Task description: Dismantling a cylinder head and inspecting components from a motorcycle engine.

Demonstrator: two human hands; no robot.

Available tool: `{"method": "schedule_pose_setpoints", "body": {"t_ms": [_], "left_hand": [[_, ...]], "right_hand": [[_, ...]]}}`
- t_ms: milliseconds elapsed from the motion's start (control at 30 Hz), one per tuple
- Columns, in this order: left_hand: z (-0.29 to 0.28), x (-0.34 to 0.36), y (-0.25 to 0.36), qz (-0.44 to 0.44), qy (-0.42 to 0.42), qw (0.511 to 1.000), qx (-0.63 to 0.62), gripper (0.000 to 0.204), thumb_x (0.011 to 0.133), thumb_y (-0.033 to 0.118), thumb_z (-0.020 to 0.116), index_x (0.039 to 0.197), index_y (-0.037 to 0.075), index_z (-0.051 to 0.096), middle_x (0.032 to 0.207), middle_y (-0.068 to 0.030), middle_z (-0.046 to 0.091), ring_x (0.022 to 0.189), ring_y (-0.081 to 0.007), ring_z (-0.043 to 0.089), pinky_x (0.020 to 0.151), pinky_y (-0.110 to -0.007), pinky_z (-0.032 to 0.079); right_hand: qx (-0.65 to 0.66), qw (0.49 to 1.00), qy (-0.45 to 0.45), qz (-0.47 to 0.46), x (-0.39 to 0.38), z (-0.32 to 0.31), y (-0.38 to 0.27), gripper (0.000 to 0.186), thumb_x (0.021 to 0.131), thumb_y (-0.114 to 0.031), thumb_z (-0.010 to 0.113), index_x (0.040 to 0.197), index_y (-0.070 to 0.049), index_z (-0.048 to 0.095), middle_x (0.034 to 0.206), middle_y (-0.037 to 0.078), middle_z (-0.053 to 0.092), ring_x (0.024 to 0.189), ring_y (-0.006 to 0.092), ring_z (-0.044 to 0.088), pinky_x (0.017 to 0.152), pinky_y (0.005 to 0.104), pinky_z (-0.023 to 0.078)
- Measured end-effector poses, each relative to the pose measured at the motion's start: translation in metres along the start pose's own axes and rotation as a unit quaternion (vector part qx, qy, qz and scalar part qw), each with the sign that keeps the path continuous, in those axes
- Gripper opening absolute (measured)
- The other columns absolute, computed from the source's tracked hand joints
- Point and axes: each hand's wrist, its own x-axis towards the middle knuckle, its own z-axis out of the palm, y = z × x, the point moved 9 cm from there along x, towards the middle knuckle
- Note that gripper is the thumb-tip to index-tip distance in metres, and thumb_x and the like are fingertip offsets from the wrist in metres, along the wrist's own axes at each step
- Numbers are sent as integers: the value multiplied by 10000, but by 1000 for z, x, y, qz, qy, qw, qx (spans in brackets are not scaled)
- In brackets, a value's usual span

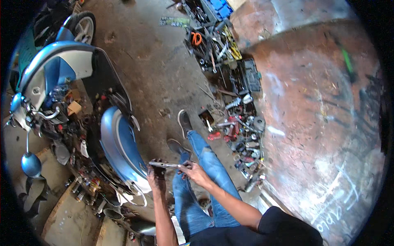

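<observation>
In front of my legs, both hands are on a slim silver metal tool (166, 165), held nearly level; its exact kind cannot be made out. My left hand (156, 179) is closed at the tool's left end, palm turned up and dark with grime. The right end is gripped by the fingers of my right hand (196, 174). Close to the left of my left hand is the blue and white body panel (122, 143) of a scooter.
A partly stripped blue and white scooter (57, 61) stands on the left. Toolboxes (219, 45) and a long heap of loose tools and parts (242, 135) line the stained wall (320, 94) on the right. A wheel (85, 28) shows at the far left.
</observation>
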Motion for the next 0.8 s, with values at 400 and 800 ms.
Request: {"method": "schedule_pose_setpoints", "body": {"t_ms": [400, 800], "left_hand": [[-17, -153, -71, -31, 42, 963, 263, 321, 1008, 239, 508, 958, -47, 645, 907, -114, 695, 769, -147, 639, 686, -298, 519], [18, -272, -178, -61, 68, 818, 568, 579, 995, 476, 459, 901, -55, 669, 768, -332, 582, 793, -514, 583, 692, -492, 462]], "right_hand": [[-178, 984, 18, -21, -90, -51, 77, 455, 914, -442, 655, 1018, -1, 621, 828, 103, 673, 709, 155, 605, 694, 342, 500], [-27, 996, -84, -11, -158, -119, 186, 385, 1018, -374, 515, 1083, -1, 589, 931, 63, 662, 787, 136, 633, 712, 323, 530]]}}
